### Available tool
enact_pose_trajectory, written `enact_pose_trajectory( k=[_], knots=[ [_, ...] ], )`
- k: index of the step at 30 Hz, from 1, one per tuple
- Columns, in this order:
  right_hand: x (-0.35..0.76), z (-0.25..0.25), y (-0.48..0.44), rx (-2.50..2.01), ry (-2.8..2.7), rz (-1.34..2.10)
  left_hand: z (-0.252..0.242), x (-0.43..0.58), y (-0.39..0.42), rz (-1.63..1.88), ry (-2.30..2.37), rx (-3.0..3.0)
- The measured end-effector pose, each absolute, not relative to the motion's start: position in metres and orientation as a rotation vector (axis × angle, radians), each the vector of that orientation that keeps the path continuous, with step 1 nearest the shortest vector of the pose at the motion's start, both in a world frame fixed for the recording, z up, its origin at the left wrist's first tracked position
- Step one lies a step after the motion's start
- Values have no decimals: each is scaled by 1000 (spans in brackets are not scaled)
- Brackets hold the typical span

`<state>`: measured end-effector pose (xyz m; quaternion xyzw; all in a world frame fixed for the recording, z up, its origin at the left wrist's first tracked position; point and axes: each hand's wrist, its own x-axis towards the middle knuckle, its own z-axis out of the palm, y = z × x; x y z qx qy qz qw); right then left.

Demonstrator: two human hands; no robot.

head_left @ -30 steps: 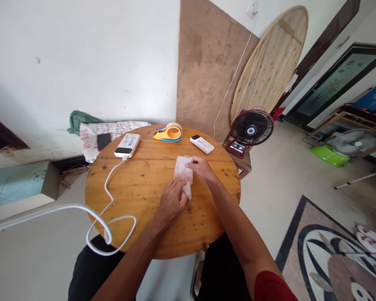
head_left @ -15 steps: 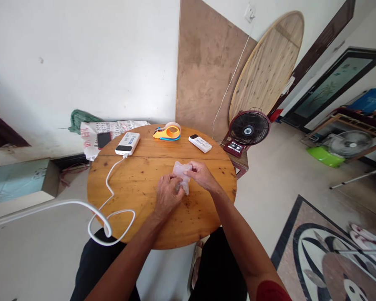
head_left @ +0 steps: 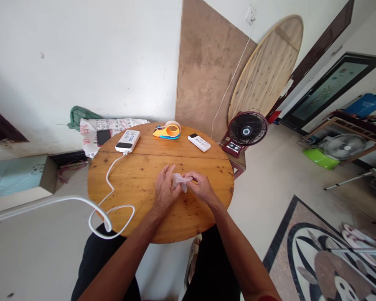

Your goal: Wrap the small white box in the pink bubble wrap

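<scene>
A crumpled piece of thin, translucent plastic (head_left: 179, 180), perhaps a small bag, is between my two hands over the near middle of the round wooden table (head_left: 138, 175). My right hand (head_left: 202, 188) pinches its right edge between thumb and fingers. On its left side, my left hand (head_left: 165, 190) has its fingers stretched out away from me, with the thumb close to or touching the plastic. Whether anything lies inside the plastic cannot be made out.
Along the table's far side are a white power bank (head_left: 128, 141) with a white cable (head_left: 108, 179) plugged in, an orange-and-blue tape dispenser (head_left: 167, 131) and a second white power bank (head_left: 199, 142). A dark red fan (head_left: 247, 130) stands right of the table.
My left hand has uncurled its fingers and shifted slightly left. The plastic has folded down smaller, and my right hand has come slightly nearer to me, still pinching it.
</scene>
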<state>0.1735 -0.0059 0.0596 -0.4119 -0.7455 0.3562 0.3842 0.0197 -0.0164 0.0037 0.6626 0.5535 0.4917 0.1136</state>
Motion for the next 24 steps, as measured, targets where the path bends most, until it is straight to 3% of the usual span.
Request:
enact_pose_trajectory(
  k=[24],
  knots=[
    [166,15,-41,-1017,-2048,322,8,-10,-29,1070,1403,2065]
  ],
)
